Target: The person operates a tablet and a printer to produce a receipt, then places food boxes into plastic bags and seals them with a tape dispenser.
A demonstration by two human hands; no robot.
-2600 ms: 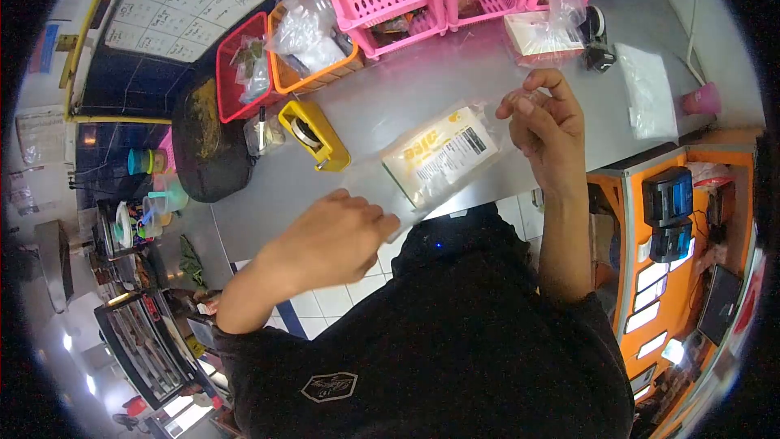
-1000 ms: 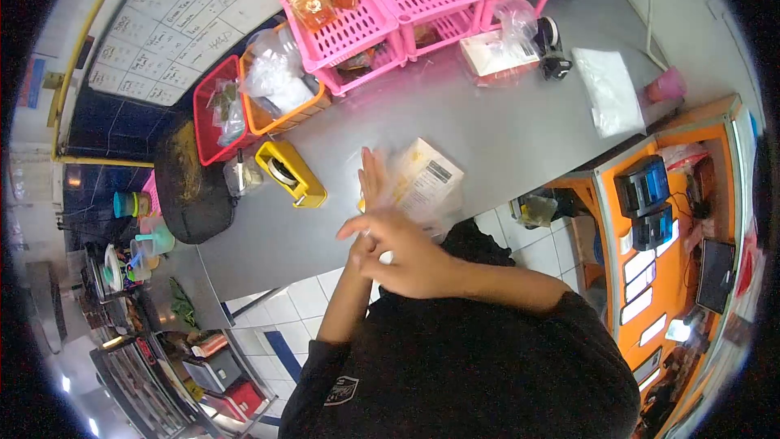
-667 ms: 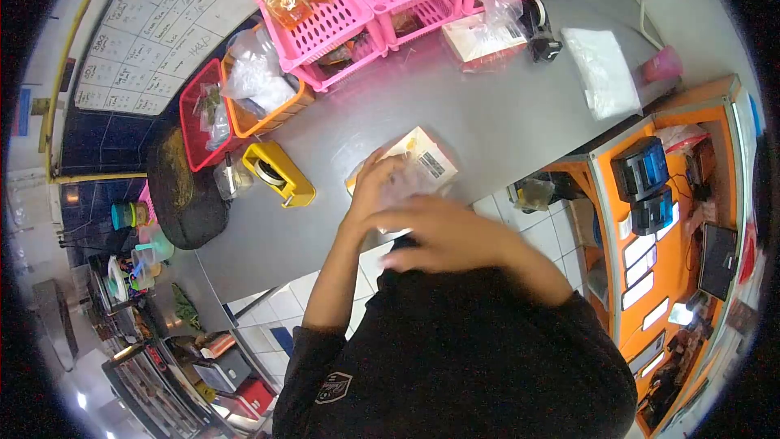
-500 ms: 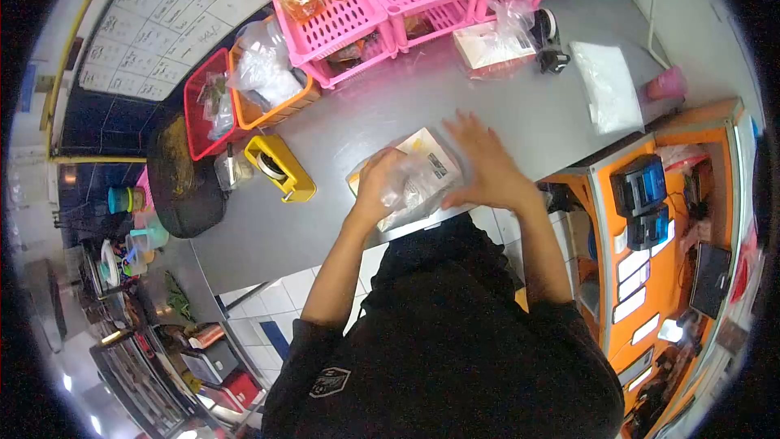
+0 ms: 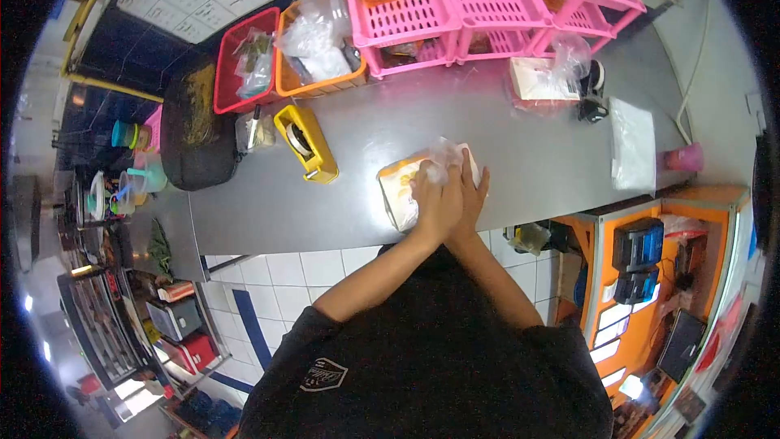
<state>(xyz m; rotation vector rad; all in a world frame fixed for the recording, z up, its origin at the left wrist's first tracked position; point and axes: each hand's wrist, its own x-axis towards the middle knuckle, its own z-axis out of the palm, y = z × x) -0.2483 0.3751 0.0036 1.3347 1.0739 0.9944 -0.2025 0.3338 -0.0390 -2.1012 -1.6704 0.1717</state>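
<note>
A white box with orange print (image 5: 396,195), wrapped in a clear plastic bag (image 5: 443,154), lies near the front edge of the steel table. My left hand (image 5: 435,205) is closed over the bag's bunched plastic on top of the box. Against it, overlapping, my right hand (image 5: 467,199) rests on the box's right side with its fingers stretched out and somewhat apart. Part of the right hand is hidden behind the left. Left of the box stands a yellow tape dispenser (image 5: 315,150) with a roll in it.
Pink baskets (image 5: 406,28) with bagged food line the back, beside an orange basket (image 5: 325,85) and a red basket (image 5: 244,102). Another bagged box (image 5: 536,81) stands at the back right, near a stack of white plastic bags (image 5: 632,146). An orange shelf unit (image 5: 597,228) borders the right.
My right hand has come in from the right, from spread in the air to against my left hand and the box. The box appears turned, and the camera view has shifted.
</note>
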